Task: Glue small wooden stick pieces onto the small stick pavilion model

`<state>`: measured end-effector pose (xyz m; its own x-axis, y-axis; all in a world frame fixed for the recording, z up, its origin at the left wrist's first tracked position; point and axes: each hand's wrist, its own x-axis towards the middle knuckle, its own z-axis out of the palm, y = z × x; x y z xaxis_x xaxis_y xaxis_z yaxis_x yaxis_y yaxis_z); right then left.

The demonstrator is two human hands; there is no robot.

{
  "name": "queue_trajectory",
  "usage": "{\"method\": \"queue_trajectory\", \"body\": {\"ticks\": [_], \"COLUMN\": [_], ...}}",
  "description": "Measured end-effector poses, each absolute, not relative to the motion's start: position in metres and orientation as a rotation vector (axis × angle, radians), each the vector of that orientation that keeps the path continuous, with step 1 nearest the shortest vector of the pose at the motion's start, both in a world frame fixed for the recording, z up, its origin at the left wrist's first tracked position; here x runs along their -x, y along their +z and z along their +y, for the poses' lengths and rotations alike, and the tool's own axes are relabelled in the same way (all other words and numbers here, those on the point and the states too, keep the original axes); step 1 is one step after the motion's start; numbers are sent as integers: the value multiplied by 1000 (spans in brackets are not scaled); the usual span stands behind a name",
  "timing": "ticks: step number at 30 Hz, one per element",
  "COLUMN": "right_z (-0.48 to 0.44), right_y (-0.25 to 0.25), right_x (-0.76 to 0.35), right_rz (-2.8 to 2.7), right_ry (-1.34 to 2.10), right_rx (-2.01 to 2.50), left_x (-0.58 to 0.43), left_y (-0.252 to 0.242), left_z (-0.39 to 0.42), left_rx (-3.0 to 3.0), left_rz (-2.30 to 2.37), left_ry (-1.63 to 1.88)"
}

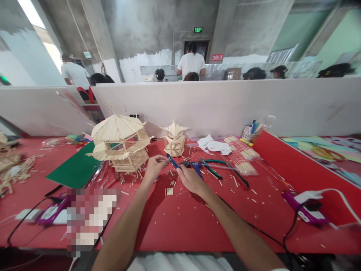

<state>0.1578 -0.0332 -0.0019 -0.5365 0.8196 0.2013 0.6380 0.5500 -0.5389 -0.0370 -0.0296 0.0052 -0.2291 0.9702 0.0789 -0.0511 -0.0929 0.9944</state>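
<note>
My right hand point(191, 178) is closed around a slim dark blue tool point(173, 161), possibly a utility knife, angled up toward the left. Close to the tool's far end is my left hand point(155, 165), thumb and fingers pinched together; what they hold, if anything, is too small to make out. Just behind both hands stands a small wooden-stick pavilion point(174, 141) with a peaked roof. A larger stick pavilion point(121, 141) is to the left. Short cut sticks point(169, 191) lie in a row below the hands. A blue glue gun point(196, 167) rests beyond my right hand.
Green-handled pliers point(213, 172), white tissue point(213, 145) and bagged sticks point(242, 156) lie to the right. A green board point(72, 167) is at left. Purple power strips point(306, 210) sit on the red table point(186, 233), with cords trailing. A white partition point(214, 107) stands behind; people are beyond it.
</note>
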Motion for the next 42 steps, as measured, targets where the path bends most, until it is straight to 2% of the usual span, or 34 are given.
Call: {"method": "queue_trajectory", "body": {"ticks": [42], "right_z": [-38], "right_y": [0], "right_x": [-154], "right_rz": [-2404], "right_ry": [509], "right_rx": [1238], "left_x": [37], "left_y": [-4], "left_z": [-26], "left_rx": [-1168], "left_rz": [1271], "left_ry": [1521]}}
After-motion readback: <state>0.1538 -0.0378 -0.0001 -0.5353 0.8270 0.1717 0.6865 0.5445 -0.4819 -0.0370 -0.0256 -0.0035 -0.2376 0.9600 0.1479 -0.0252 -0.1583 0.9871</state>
